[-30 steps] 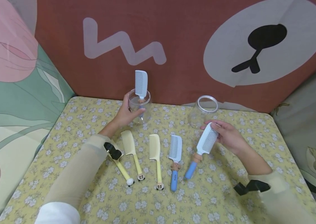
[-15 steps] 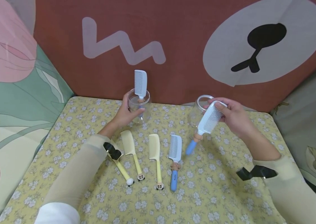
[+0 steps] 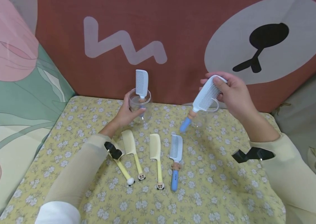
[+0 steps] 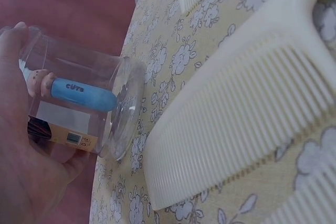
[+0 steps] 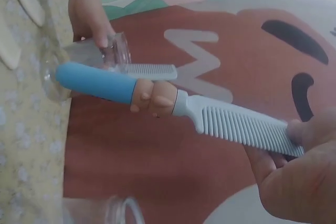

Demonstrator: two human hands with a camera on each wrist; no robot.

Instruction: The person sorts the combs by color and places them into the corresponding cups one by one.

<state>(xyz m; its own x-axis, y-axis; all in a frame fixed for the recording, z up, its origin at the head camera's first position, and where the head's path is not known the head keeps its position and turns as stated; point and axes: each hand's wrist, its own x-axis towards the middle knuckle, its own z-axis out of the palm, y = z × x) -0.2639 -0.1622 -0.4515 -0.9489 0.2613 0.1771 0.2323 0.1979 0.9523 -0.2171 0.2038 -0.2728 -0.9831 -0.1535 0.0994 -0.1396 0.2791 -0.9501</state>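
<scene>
The bench (image 3: pixel 216 199) under both grips has a yellow cloth with white flowers. The left grip (image 3: pixel 127 113) curls round a smooth, clear, round jar (image 3: pixel 148 115), thumb in front. The other jar (image 3: pixel 201 120), clear too, is below the right grip (image 3: pixel 234 93), partly behind its blue comb (image 3: pixel 206 95). The right grip is pinching that comb's flat, toothy top, so the fat blue handle (image 5: pixel 97 82) slants down. A second blue comb (image 3: pixel 142 84) stands in the left grip's jar. Nearer than both grips lie a third blue comb (image 3: pixel 176 151) and three thin-handled yellow combs (image 3: pixel 155 147).
</scene>
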